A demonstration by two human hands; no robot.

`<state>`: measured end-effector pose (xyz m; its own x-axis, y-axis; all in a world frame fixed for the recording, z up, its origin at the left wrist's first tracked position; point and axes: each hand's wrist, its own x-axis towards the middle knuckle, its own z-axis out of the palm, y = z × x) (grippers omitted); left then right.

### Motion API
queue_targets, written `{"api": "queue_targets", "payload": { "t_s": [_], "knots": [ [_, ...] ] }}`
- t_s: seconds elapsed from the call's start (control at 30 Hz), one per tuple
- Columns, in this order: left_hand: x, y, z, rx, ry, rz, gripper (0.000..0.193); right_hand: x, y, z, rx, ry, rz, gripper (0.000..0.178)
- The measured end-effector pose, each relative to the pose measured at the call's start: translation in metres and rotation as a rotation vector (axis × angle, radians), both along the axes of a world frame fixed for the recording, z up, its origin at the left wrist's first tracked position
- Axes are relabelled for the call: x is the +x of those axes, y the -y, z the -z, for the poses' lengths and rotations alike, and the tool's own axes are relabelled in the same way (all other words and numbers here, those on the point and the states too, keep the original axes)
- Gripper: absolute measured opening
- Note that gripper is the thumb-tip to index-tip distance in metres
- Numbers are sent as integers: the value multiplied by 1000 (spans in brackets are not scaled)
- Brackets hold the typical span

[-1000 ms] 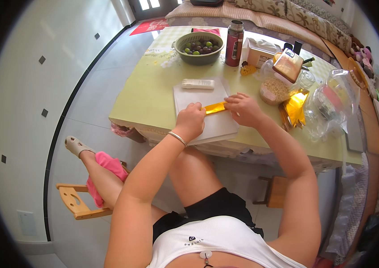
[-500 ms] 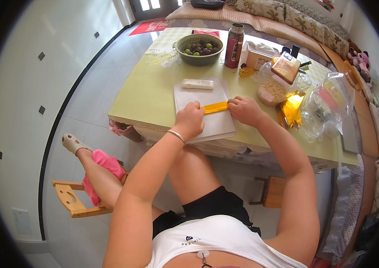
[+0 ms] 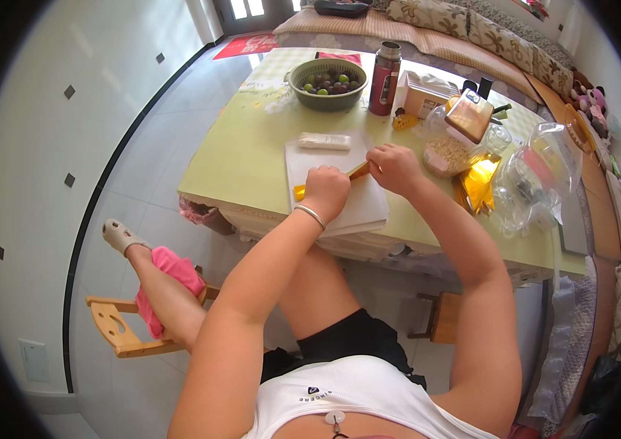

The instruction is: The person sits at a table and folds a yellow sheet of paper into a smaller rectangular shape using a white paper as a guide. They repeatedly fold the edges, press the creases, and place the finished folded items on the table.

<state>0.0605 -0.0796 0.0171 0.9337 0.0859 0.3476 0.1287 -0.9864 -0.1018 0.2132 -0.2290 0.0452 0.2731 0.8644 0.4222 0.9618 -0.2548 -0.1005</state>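
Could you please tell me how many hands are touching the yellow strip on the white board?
2. The left hand presses the yellow strip near its left end, and the right hand holds its right end, both over the white board.

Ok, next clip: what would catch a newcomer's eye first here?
Both hands, left hand and right hand, press on a yellow strip lying on a white board at the near edge of the pale green table. Behind it stand a green bowl of fruit and a red flask.
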Motion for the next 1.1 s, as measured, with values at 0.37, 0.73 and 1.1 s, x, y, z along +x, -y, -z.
{"api": "queue_targets", "payload": {
  "t_s": [0.37,0.73,1.1],
  "knots": [
    [-8,-52,-100,-407,215,148,10,24,-7,56,481,-841,139,113],
    [-39,-91,-56,-1365,-283,351,39,-56,38,8,162,173,-295,33],
    [-111,20,-38,-344,43,362,20,-115,36,22,-7,246,-13,25]
  ]
}}
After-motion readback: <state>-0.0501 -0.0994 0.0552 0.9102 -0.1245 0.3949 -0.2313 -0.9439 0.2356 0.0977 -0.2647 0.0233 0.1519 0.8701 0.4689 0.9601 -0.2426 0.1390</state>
